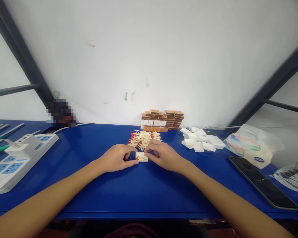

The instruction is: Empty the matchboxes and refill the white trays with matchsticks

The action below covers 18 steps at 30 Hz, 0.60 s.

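A small white matchbox tray point(141, 156) with red-tipped matches in it rests on the blue table point(144, 188). My left hand point(117, 157) has its fingers curled and pinches the tray's left end. From the other side my right hand point(162, 154) grips the tray's right end with bent fingers. Just behind the hands lies a loose pile of matches point(142, 138).
A stack of brown matchboxes point(162, 120) stands against the white wall. Several empty white trays point(200, 139) lie at the right. A dark phone point(262, 181) and plastic bags point(250, 143) are further right. A white power strip point(17, 158) sits at the left.
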Each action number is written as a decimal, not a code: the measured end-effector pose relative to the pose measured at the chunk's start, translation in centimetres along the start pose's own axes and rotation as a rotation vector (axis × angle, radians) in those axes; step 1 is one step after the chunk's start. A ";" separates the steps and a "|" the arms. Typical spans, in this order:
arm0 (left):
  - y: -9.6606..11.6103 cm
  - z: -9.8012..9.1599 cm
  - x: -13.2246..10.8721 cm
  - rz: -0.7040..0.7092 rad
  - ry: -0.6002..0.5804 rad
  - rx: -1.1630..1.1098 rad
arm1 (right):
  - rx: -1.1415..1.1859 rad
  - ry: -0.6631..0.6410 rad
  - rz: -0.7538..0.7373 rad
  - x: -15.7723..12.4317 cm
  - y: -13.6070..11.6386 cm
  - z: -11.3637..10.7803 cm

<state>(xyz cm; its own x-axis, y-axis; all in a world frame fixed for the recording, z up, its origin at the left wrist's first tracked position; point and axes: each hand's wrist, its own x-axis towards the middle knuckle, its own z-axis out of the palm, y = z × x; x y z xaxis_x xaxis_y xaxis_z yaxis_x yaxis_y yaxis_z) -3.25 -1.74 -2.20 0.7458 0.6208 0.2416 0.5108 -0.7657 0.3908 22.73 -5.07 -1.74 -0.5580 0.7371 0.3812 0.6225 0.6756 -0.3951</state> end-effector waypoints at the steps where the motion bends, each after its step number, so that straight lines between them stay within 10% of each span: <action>1: -0.1 0.0 0.0 0.000 0.003 0.008 | -0.025 0.005 0.005 0.0 0.4 -0.2; 11: -0.2 -0.2 0.0 0.017 0.020 0.066 | -0.190 0.023 0.264 -0.5 5.9 -3.9; 18: -0.3 -0.2 0.0 -0.011 0.021 0.092 | -0.174 0.008 0.288 -0.4 5.4 -2.5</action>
<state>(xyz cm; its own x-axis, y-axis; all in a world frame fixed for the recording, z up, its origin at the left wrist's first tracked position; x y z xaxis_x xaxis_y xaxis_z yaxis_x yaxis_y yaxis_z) -3.48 -1.51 -2.10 0.7313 0.6320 0.2564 0.5569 -0.7704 0.3104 27.70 -1.72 -1.93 -0.3417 0.8965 0.2818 0.8385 0.4263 -0.3394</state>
